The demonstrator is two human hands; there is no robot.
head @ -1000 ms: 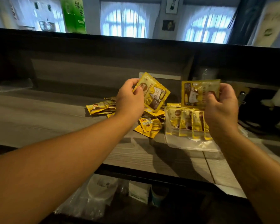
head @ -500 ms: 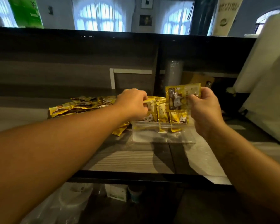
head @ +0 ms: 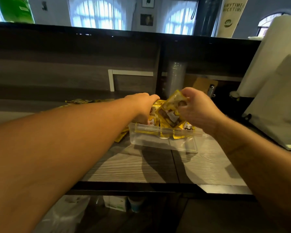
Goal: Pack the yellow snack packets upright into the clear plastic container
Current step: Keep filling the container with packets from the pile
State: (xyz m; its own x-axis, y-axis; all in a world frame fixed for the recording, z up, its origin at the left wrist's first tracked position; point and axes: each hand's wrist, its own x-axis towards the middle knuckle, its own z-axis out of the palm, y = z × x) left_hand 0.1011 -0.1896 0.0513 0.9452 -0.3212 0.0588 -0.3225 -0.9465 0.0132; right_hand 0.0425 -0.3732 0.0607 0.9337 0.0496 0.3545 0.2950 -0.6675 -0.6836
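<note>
Arched windows [head: 97,14] are seen across the top of the frame, above a dark back panel. Below it, a grey wood-grain desk [head: 133,165] fills the middle, with a white machine [head: 272,91] at the right edge. A clear container [head: 165,140] is set at centre, with yellow packets [head: 185,129] stood upright inside. More loose packets [head: 77,101] are lain at centre left. One packet [head: 170,113] is pinched, tilted, above the container by the right hand [head: 200,110]. The left hand [head: 141,106] is reached into the container's left end; its fingers are hidden, so its grip cannot be told.
</note>
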